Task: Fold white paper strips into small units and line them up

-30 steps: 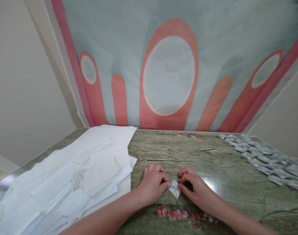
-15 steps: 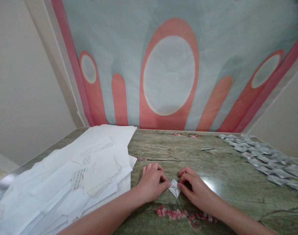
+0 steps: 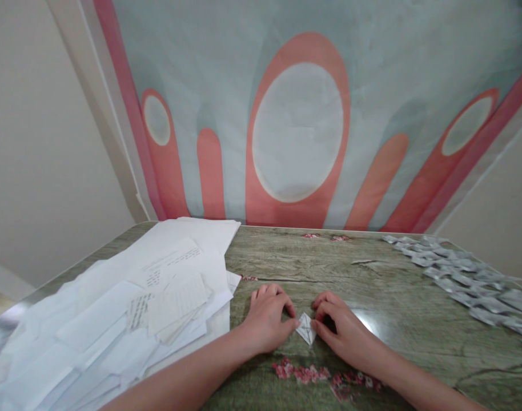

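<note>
A small folded white paper (image 3: 306, 329), diamond-shaped with crease lines on it, lies on the wood-patterned table (image 3: 282, 251). My left hand (image 3: 267, 319) is at its left corner, thumb and forefinger curled together against the paper's edge. On the opposite side, my right hand (image 3: 338, 325) pinches the right corner between thumb and fingers. The paper's middle shows between the two hands.
A wide heap of white paper sheets (image 3: 93, 319) covers the left of the table, some with printed text. Rows of folded grey-white paper pieces (image 3: 462, 274) lie at the right. A patterned red and grey-blue cloth (image 3: 304, 131) hangs behind.
</note>
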Motion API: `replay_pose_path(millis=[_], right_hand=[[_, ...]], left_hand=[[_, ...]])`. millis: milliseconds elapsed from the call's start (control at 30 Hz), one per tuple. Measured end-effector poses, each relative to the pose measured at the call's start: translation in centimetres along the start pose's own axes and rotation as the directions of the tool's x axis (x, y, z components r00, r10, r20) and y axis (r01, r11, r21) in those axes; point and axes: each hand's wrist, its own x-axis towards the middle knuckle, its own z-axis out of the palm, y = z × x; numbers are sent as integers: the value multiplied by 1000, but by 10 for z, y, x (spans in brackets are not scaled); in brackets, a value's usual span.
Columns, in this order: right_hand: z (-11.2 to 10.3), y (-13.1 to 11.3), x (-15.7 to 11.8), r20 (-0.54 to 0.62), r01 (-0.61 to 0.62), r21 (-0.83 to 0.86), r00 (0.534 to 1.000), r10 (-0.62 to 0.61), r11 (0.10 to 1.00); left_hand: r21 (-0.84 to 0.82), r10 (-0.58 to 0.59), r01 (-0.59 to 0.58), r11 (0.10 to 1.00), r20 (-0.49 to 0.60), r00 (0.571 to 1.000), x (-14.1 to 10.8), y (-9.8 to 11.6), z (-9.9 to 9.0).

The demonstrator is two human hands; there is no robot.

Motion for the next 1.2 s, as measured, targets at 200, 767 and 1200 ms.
replay_pose_path(millis=[200, 767, 1200], right_hand=[[0, 0, 1, 4, 4, -3, 1000, -4, 1000], [4, 5, 1, -19, 30, -63, 999, -32, 998], [5, 5, -19, -27, 264, -417, 953, -302, 870]], left_hand=[[61, 71, -70, 996, -13, 997, -5, 4, -6], [522, 452, -414, 746, 60, 890, -20, 18, 7], [574, 491, -481, 662, 152, 858, -22, 16, 7]])
